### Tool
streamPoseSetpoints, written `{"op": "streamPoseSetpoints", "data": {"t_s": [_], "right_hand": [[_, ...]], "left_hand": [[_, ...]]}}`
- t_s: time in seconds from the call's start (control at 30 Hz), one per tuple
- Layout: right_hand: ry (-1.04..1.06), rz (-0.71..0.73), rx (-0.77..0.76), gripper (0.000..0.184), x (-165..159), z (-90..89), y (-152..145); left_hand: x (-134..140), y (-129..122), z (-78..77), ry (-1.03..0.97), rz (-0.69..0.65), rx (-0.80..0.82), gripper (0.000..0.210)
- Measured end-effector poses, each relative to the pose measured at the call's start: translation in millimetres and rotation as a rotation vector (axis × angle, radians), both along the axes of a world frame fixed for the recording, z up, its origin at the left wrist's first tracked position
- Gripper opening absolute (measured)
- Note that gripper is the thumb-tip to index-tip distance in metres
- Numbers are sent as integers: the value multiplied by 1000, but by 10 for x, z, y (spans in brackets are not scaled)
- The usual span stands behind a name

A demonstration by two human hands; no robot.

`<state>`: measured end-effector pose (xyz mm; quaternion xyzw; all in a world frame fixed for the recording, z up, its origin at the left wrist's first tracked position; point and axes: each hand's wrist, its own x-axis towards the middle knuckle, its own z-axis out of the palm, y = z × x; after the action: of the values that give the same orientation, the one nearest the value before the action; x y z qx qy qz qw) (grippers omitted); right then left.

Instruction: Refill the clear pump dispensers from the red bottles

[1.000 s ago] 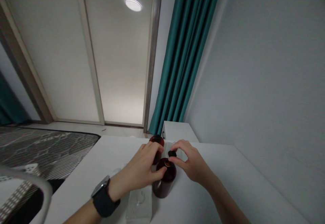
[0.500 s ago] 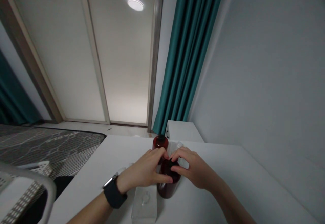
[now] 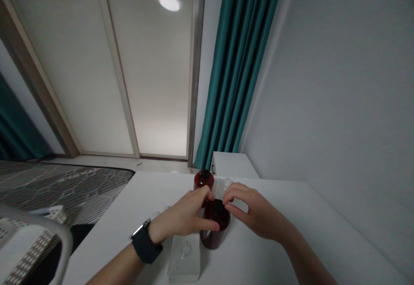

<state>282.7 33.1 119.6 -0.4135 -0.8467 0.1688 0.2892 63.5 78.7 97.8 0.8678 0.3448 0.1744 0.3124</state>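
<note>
A dark red-brown bottle (image 3: 215, 237) with a black cap (image 3: 218, 206) stands on the white table, leaning slightly. My left hand (image 3: 190, 211), wearing a black smartwatch (image 3: 147, 244), is wrapped round its upper left side, thumb in front. Beside the cap's right edge, my right hand (image 3: 250, 207) has thumb and forefinger tips pinched together. Whether anything is between them, or whether they touch the cap, I cannot tell. Just behind stands a second red-brown bottle (image 3: 203, 180) with a dark top, partly covered by my left hand.
A clear, box-like container (image 3: 184, 259) lies in front of the near bottle. Clear items (image 3: 227, 183) sit behind my right hand. The white table (image 3: 274, 250) reaches toward a white cabinet (image 3: 234, 164). At lower left are a white perforated basket (image 3: 35, 250) and a grey curved bar (image 3: 63, 237).
My right hand has shifted right, from over the cap to its right edge, and the fingertips have come together. More of the cap shows. My left hand stays on the bottle.
</note>
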Motion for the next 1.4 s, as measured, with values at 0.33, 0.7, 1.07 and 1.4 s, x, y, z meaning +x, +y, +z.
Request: {"op": "streamPoseSetpoints", "data": {"t_s": [0.33,0.7,1.07,1.4], "right_hand": [[55,-18,-34,23,-22,4,10],[43,-37,-71,25,-34,55,-13],[-37,-49,-148,25,-50,16,-7],[-67,-33,-151,16,-41,-33,33]], "left_hand": [[-5,-1,22,12,5,-40,45],[-6,-9,52,23,-4,-69,48],[-5,-5,59,27,-10,-84,46],[-1,-11,76,34,-1,-79,47]]}}
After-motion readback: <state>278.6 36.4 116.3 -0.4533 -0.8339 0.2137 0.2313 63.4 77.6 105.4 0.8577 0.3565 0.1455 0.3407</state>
